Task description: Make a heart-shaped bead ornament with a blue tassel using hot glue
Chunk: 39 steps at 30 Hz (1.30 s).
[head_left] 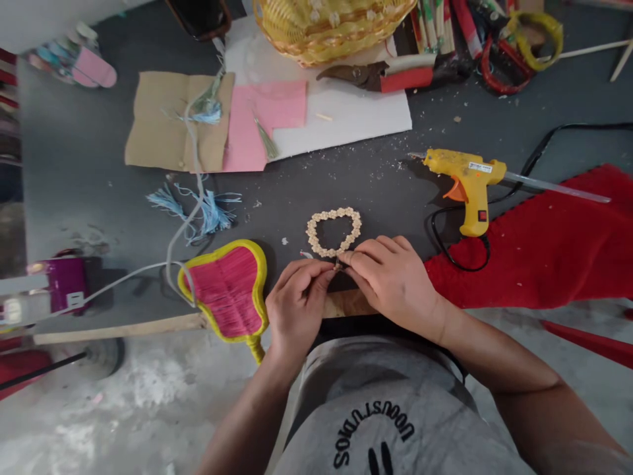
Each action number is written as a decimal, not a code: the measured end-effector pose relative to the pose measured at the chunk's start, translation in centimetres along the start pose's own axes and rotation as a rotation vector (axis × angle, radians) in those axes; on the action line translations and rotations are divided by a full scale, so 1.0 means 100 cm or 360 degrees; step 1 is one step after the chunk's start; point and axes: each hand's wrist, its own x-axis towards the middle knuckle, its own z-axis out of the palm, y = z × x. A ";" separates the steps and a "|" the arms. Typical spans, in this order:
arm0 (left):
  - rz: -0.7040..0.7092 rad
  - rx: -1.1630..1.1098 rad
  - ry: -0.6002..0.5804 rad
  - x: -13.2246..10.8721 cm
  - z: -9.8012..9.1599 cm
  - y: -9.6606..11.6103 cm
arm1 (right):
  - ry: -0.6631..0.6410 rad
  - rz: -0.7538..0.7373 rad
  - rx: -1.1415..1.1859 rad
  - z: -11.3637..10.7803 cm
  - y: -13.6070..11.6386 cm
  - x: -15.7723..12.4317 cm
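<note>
A small heart-shaped ring of pale beads [333, 231] lies on the dark grey table [89, 191] near its front edge. My left hand [297, 305] and my right hand [393, 277] meet just below the heart's tip. Both are closed in a pinch on a tiny piece there that I cannot make out. A heart-shaped woven fan [228, 288], pink with a yellow rim, lies to the left of my left hand.
A yellow glue gun [467, 181] with a black cord stands to the right, beside red cloth [548, 244]. Blue tassels [198, 208], brown and pink paper, a white sheet, a yellow basket [326, 26], pliers [390, 76] and scissors lie further back.
</note>
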 end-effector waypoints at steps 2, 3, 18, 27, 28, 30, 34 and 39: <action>-0.0132 -0.0073 -0.0002 0.004 -0.004 -0.003 | 0.0000 0.0025 0.0068 0.000 -0.001 0.001; -0.0186 -0.0101 -0.0018 0.005 -0.006 -0.004 | -0.0007 0.0031 0.0078 0.001 -0.001 0.001; -0.0231 -0.0309 -0.0261 0.016 -0.013 -0.007 | 0.0106 -0.0056 -0.0168 0.010 -0.009 0.009; -0.0062 -0.0334 -0.0281 0.015 -0.016 -0.008 | 0.0071 -0.0042 -0.0210 0.013 -0.010 0.009; -0.0050 -0.0337 -0.0283 0.015 -0.017 -0.008 | 0.0068 -0.0038 -0.0212 0.013 -0.010 0.009; -0.0035 -0.0333 -0.0282 0.015 -0.017 -0.007 | 0.0071 -0.0036 -0.0216 0.015 -0.010 0.009; -0.0050 -0.0312 -0.0246 0.013 -0.016 -0.008 | 0.0091 -0.0044 -0.0210 0.016 -0.010 0.008; -0.0059 -0.0288 -0.0237 0.011 -0.015 -0.009 | 0.0097 -0.0049 -0.0219 0.014 -0.011 0.008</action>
